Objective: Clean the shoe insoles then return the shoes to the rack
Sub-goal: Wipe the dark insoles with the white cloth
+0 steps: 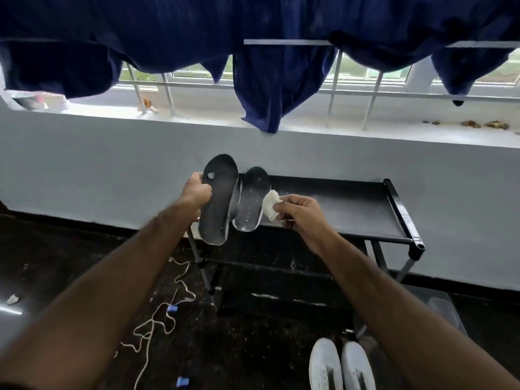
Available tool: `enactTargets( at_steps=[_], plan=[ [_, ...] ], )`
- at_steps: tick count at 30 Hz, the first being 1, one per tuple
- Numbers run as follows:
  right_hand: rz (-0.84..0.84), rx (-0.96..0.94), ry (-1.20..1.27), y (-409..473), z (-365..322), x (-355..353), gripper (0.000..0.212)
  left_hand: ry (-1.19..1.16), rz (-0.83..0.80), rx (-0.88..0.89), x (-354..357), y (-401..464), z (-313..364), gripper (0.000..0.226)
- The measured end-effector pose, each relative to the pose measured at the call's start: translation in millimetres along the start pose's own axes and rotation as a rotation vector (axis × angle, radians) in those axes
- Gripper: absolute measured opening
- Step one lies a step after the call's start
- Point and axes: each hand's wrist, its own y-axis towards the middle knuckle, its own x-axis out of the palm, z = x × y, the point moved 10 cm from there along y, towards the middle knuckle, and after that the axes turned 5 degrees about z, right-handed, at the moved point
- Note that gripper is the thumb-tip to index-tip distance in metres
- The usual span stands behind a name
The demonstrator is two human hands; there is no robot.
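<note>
My left hand (197,192) grips two dark insoles together, held upright above the black shoe rack (365,218). The nearer insole (218,201) is plain dark with a small pale spot near its top. The second insole (251,204) sits just behind it to the right and is speckled with white dust. My right hand (301,213) pinches a folded white cloth (271,205) that touches the right edge of the dusty insole. A pair of white shoes (342,367) stands on the floor at the bottom, below my right forearm.
The rack stands against a grey wall (112,175) under a barred window. Dark blue cloth (270,85) hangs from the bars above. A white cord (157,319) and small blue clips (172,308) lie on the dark floor at the left.
</note>
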Motion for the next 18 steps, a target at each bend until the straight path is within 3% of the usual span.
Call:
enactTargets(
  at_steps=[2, 7, 11, 13, 16, 18],
  plan=[
    [0.018, -0.006, 0.001, 19.8, -0.7, -1.8, 0.011, 0.025, 0.008, -0.006, 7.7, 39.4, -20.9, 0.055],
    [0.061, -0.03, 0.016, 62.6, -3.5, -12.8, 0.012, 0.141, 0.053, -0.018, 16.5, 57.3, -26.2, 0.037],
    [0.056, -0.023, 0.034, 75.4, 5.6, -11.6, 0.014, 0.222, 0.054, 0.031, 19.6, 73.6, -29.5, 0.067],
    [0.047, -0.014, 0.041, 76.3, 12.3, -9.0, 0.015, 0.325, 0.103, 0.12, 12.1, 74.6, -20.9, 0.068],
    [0.049, -0.01, 0.052, 75.5, 17.5, -10.1, 0.013, 0.496, 0.19, 0.396, 12.6, 67.9, 6.6, 0.052],
    [0.047, -0.016, 0.047, 73.4, 17.5, -11.5, 0.012, 0.526, 0.093, 0.469, 30.6, 58.9, 13.2, 0.037]
  ],
)
